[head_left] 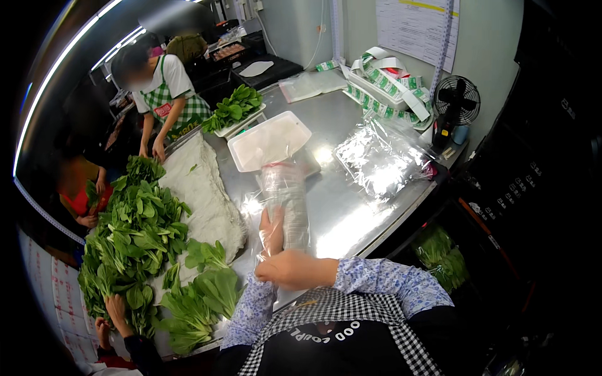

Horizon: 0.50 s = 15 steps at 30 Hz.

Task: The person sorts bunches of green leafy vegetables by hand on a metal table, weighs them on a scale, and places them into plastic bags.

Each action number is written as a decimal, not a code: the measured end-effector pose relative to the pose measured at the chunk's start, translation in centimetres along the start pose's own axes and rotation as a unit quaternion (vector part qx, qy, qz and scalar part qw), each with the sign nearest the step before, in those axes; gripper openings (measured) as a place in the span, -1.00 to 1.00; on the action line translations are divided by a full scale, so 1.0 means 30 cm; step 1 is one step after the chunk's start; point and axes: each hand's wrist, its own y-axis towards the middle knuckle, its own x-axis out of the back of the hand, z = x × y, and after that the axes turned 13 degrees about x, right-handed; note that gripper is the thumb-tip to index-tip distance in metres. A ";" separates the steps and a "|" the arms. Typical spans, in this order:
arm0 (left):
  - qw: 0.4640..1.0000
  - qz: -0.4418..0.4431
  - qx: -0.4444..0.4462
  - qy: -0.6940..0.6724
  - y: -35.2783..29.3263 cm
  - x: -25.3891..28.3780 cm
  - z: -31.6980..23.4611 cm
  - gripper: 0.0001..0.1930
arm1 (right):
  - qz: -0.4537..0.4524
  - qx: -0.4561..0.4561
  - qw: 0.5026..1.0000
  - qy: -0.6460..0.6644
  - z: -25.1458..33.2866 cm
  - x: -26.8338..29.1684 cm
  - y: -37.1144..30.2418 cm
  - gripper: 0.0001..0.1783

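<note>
A clear plastic bag with a long, pale, ridged bundle (287, 203) lies in front of me on the steel table (338, 216). My left hand (271, 237) is stretched out along the bundle's left side, seemingly under the clear film, its fingers pointing away from me. Across the left wrist, my right hand (295, 269) is closed, pinching the near edge of the plastic. Just beyond the bundle rests a white foam tray (269, 141). Leafy green vegetables (210, 294) lie left of my forearms.
A large heap of greens (135, 232) covers the left side, beside a white cloth (204, 188). Greens sit on a scale (241, 119). Loose clear bags (382, 156), label rolls (392, 88) and a small fan (457, 103) stand right. Co-workers (166, 94) handle greens at left.
</note>
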 end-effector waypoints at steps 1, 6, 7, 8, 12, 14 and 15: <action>0.999 -0.003 0.035 0.028 -0.003 -0.009 -0.006 -0.43 | 0.030 -0.052 0.997 0.049 0.022 -0.009 -0.009 -0.88; 1.000 0.013 0.023 -0.011 -0.040 -0.033 -0.125 -0.46 | -0.043 -0.190 0.946 0.258 0.083 -0.113 -0.079 -0.82; 0.999 0.032 0.019 -0.014 -0.051 -0.037 -0.152 -0.46 | -0.089 -0.205 0.932 0.284 0.091 -0.115 -0.072 -0.82; 0.998 0.065 0.014 -0.013 -0.050 -0.058 -0.183 -0.46 | -0.102 -0.238 0.923 0.285 0.104 -0.080 -0.046 -0.87; 0.940 0.322 -0.039 0.106 0.029 0.012 -0.280 -0.51 | -0.237 -0.265 0.818 0.451 0.088 -0.089 -0.031 -0.90; 0.890 0.420 -0.150 0.099 0.045 0.048 -0.240 -0.46 | -0.285 -0.223 0.793 0.491 0.134 -0.030 0.014 -0.90; 0.813 0.286 -0.066 0.503 0.022 -0.004 -0.358 -0.37 | -0.201 -0.173 0.905 0.332 0.129 0.049 0.004 -0.82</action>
